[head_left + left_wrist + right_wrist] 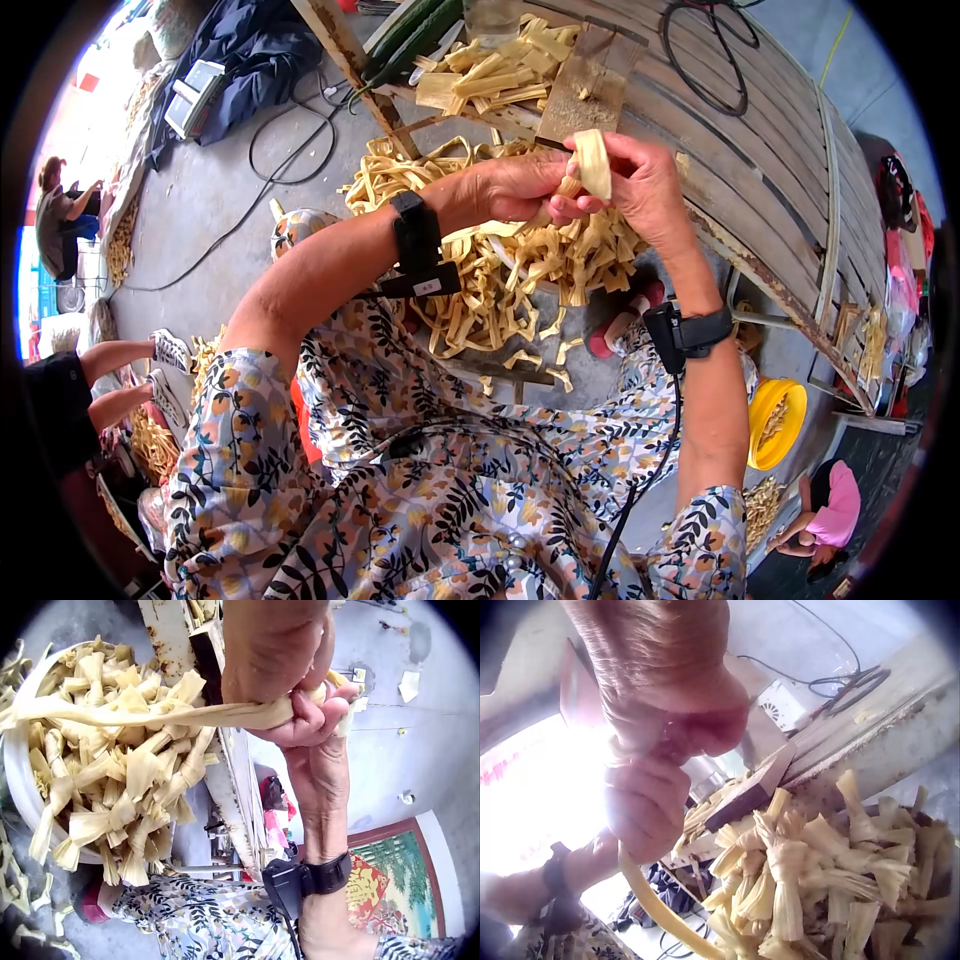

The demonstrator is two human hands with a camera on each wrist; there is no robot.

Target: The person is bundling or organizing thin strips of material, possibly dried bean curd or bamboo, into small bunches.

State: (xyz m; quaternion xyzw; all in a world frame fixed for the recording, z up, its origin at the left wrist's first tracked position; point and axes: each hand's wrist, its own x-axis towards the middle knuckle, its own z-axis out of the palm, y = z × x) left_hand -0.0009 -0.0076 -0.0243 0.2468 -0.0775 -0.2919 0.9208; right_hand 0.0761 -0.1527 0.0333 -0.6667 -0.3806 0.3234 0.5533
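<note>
Both hands meet in front of the chest over a heap of knotted strips. My left hand [518, 188] grips a long pale-yellow flat strip [187, 715], its tail stretching out across a white basin [18, 772] in the left wrist view. My right hand [648, 185] pinches the other part of that strip, with a broad flat end [594, 165] standing up between thumb and fingers. In the right wrist view, the right hand [667, 682] hides much of the strip. Below lie many tied pieces [787, 877], each knotted mid-length with flared ends.
A slatted wooden table [770, 150] stands ahead right, bearing a small board [585, 95] and a black cable [735, 75]. Cut flat strips [500, 72] lie beside the board. A yellow bucket [778, 425] is at right. Another person [70, 215] sits far left.
</note>
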